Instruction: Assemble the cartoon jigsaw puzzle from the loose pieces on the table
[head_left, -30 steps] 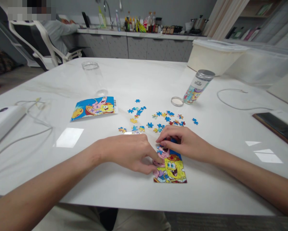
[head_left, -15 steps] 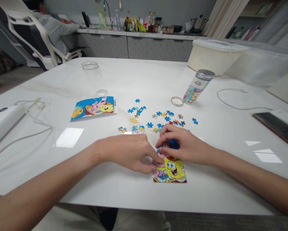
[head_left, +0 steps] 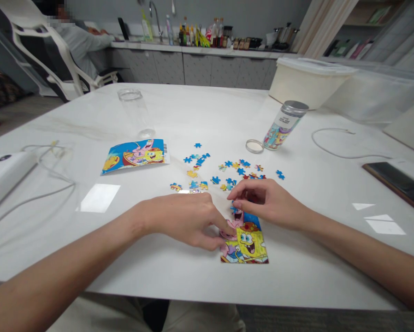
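Observation:
A partly joined jigsaw puzzle (head_left: 250,244) with a yellow cartoon face and a pink figure lies flat near the table's front edge. My left hand (head_left: 184,219) rests at its left side, index fingertip on the pink part and thumb apart from it. Over the upper edge is my right hand (head_left: 267,203), pinching a small blue puzzle piece (head_left: 233,209) between thumb and fingers; the fingers partly hide it. Beyond the hands lie several loose puzzle pieces (head_left: 240,171), mostly blue and yellow. The picture sheet (head_left: 138,157) with the same cartoon figures lies to the left.
Farther back stand a clear jar (head_left: 138,113), a printed canister (head_left: 286,125) and a ring-shaped lid (head_left: 254,146). A phone (head_left: 400,184), a cable (head_left: 314,138) and storage boxes (head_left: 307,80) are right. A white device (head_left: 9,177) lies left; a person (head_left: 77,48) sits behind.
My right hand has lifted slightly and shifted up and right with the blue piece, uncovering more of the joined puzzle's upper part. The left hand has hardly moved.

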{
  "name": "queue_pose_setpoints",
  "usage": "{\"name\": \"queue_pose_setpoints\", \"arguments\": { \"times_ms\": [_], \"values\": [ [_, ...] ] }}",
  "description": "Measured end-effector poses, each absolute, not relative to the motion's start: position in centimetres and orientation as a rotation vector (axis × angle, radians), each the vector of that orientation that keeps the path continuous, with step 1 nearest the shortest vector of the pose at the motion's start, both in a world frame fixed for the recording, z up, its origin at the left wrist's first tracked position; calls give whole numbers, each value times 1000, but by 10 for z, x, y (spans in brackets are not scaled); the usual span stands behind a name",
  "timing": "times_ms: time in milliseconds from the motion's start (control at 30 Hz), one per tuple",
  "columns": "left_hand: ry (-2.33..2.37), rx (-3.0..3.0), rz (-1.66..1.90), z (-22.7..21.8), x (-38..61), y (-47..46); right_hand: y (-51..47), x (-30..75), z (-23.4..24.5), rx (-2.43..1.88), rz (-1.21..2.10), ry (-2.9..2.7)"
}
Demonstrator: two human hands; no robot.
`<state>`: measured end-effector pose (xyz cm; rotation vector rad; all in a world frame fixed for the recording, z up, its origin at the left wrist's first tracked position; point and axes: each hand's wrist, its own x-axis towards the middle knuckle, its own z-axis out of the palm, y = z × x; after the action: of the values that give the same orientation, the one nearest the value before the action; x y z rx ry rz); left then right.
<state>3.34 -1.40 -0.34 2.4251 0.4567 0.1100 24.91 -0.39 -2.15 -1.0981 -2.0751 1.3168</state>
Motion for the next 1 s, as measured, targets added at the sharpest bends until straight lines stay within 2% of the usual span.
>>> {"name": "queue_pose_setpoints", "arguments": {
  "times_ms": [567,767,900,1000],
  "values": [
    [471,2465,160,-4,34,-17,-4,248,-22,-1085,1532,-1886],
    [806,2903,299,-8,30,-13,14,259,-22,-1189,1085,-1841],
    [898,3164,148,-8,20,-6,36,275,-21,-1280,712,-1921],
    [887,3235,16,-7,12,-1,48,285,-19,-1235,628,-2061]
  ]
}}
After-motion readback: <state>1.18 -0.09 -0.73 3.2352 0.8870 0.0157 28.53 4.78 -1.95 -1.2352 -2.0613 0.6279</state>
